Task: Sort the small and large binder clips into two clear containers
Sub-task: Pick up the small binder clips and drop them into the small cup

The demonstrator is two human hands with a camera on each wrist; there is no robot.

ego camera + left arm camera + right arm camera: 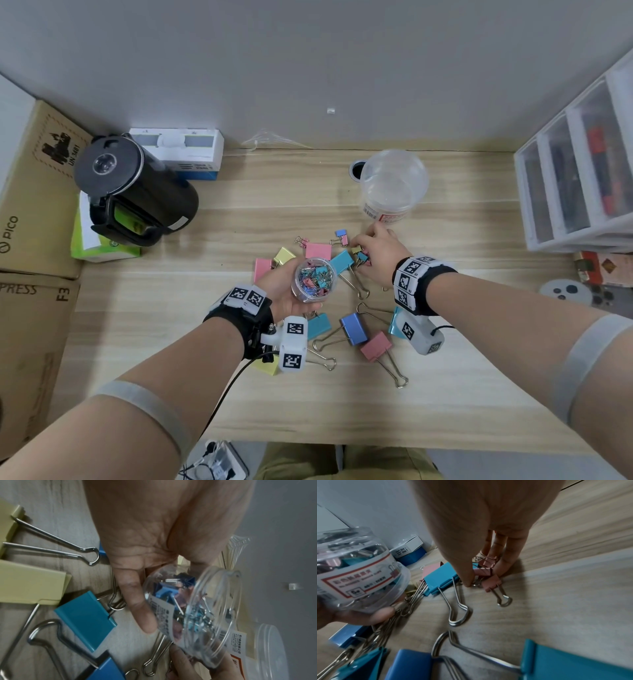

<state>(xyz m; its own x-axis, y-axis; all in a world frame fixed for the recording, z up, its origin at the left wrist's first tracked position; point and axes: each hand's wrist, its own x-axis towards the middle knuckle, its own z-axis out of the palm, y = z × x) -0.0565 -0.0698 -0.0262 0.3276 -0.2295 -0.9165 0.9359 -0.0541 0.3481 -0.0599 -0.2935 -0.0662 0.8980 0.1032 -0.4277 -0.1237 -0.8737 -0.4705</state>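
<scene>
Clear plastic forms the small container, which the left hand grips from below, fingers curled round its wall, above the middle of the bench; it is tilted and holds a load of small binder clips in pink, blue and teal. The right hand is lowered to the bench just right of the container, thumb and fingers closed on a small pink clip (a second small pink clip lies touching it, handles toward the wrist). A large teal clip lies between the two hands, against the right thumb. Further large clips are scattered on the bench around and below the hands: pink and yellow ones above the left hand, and a blue one and a pink one nearer the person. The large clear container stands upright well behind the right hand, near the wall. A black kettle stands at the left rear, cardboard boxes at the far left, and a white drawer unit at the right.
</scene>
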